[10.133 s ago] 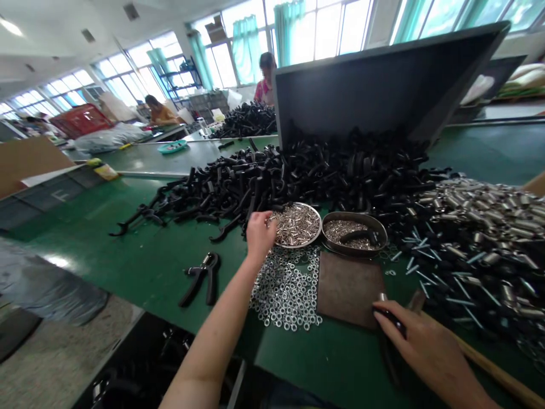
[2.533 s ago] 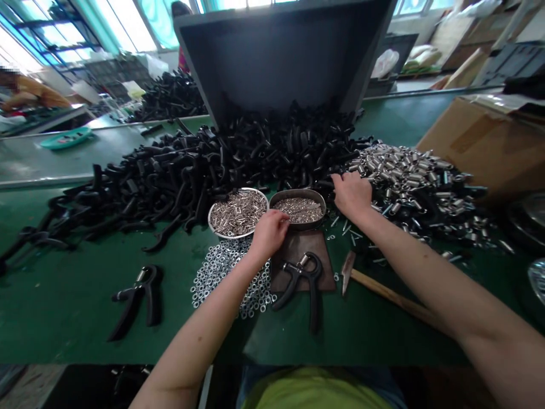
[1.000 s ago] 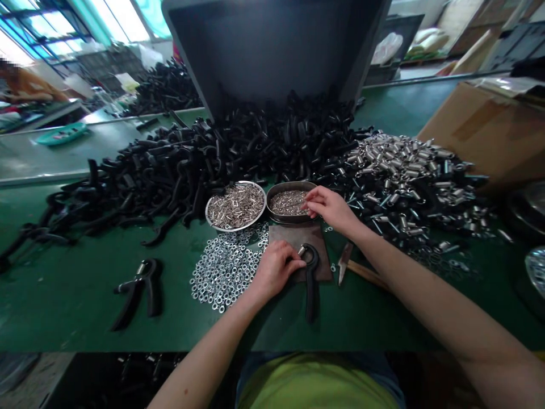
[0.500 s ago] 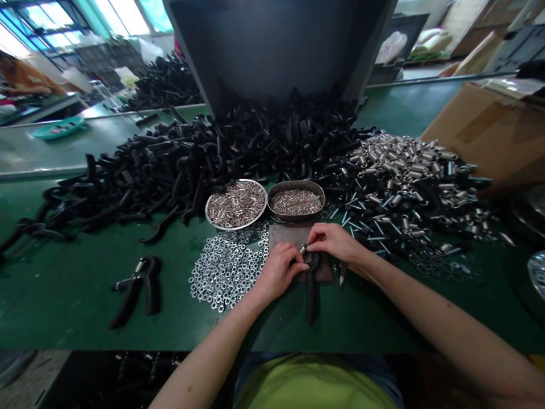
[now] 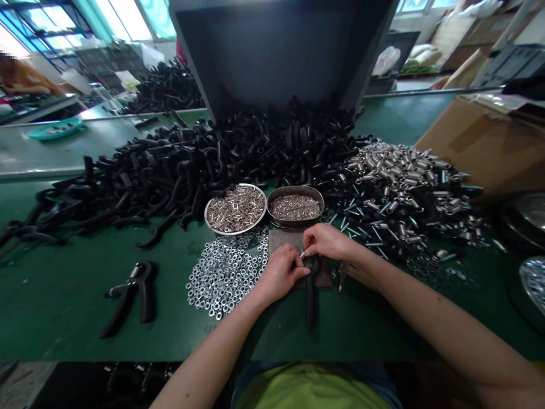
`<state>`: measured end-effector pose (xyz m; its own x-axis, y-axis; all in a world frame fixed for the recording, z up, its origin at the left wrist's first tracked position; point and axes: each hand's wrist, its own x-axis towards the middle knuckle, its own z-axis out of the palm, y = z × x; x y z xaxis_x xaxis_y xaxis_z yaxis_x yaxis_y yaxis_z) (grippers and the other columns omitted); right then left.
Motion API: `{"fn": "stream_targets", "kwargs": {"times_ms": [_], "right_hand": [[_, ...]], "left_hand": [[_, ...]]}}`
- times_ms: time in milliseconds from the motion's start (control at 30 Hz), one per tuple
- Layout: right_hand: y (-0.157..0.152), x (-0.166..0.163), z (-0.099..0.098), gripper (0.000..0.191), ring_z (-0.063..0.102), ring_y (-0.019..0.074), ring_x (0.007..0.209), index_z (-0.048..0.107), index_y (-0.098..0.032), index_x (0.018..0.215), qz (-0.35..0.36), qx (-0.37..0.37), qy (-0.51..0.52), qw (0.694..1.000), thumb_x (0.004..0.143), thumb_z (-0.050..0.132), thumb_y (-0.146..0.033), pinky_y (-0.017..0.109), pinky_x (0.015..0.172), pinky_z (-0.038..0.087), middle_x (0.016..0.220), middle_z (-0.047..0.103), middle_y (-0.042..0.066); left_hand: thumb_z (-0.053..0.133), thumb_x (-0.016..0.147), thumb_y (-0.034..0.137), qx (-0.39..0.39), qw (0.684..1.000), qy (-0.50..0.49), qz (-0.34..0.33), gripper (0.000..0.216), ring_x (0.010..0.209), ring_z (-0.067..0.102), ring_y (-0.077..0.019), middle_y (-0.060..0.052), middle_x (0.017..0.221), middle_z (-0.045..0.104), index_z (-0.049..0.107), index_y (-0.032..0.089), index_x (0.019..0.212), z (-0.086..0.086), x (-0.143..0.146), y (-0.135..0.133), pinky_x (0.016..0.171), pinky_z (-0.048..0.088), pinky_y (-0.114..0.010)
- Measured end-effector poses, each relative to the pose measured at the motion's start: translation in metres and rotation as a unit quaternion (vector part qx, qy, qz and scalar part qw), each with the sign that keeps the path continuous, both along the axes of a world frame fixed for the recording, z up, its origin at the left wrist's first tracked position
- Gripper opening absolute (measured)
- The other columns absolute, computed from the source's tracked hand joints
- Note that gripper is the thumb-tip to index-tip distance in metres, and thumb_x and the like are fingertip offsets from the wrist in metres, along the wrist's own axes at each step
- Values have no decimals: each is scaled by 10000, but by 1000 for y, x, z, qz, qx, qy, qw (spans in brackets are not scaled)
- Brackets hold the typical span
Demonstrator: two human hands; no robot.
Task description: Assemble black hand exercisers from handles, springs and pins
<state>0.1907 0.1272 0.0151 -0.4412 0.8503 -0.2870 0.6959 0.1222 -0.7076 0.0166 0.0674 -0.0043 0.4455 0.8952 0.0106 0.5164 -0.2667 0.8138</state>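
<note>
Green felt bench [image 5: 63, 295] | left hand [image 5: 281, 274] clamps black plastic gripper [image 5: 310, 287] on brown pad [image 5: 281, 238] | right hand [image 5: 327, 241] pinches small metal piece at its coiled spring | loose shiny washers [image 5: 221, 272] beside

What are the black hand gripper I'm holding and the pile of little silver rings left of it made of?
The hand gripper: probably moulded plastic, matte black, with soft dull highlights along the handle. The silver rings: apparently plated steel, bright and glinting under the light; the exact metal can't be told.
</note>
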Motion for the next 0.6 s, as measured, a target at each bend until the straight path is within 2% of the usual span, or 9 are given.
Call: {"fn": "stream_targets", "kwargs": {"times_ms": [167,267,333,400,467,600], "right_hand": [[0,-1,-7,113,546,106,527,636,-177,726,16,-3,4,1000,630,695,-188,207,493,378,571,590,-49],[-19,11,0,240,557,126,642,636,-189,917,-6,46,2,999,678,659,-195,227,563,396,693,606,-23],[-43,32,5,248,568,150,720,623,-203,964,-26,100,-28,994,718,630,-229,253,619,412,790,621,7],[-74,62,5,213,581,184,793,617,-227,961,-52,151,-100,982,757,597,-287,287,656,429,890,630,36],[-106,94,-4,232,588,230,871,603,-249,966,-96,178,-191,961,777,573,-380,313,635,444,974,624,55],[-154,128,-34,252,607,261,813,584,-222,863,-158,208,-273,926,805,497,-452,379,673,484,866,633,85]], "left_hand": [[709,694,193,-60,997,-18,37,147,785,520,-138,8,812,531,565,170,682,-5,-1,4,719,392,-256],[724,673,210,-79,996,-17,36,156,786,525,-136,13,810,534,573,169,679,-7,-1,7,725,398,-254],[717,686,227,-62,997,-10,34,142,791,529,-139,13,820,535,586,173,695,-7,-1,5,720,404,-257],[701,718,243,-8,999,10,35,122,801,531,-149,5,820,543,598,178,710,-7,0,-1,721,408,-272],[662,769,259,79,994,62,38,105,821,528,-170,-11,821,569,607,185,719,-6,3,-10,767,406,-317],[503,879,239,247,949,196,12,145,881,520,-204,-58,949,614,634,201,829,-4,3,-32,898,370,-422]]}}
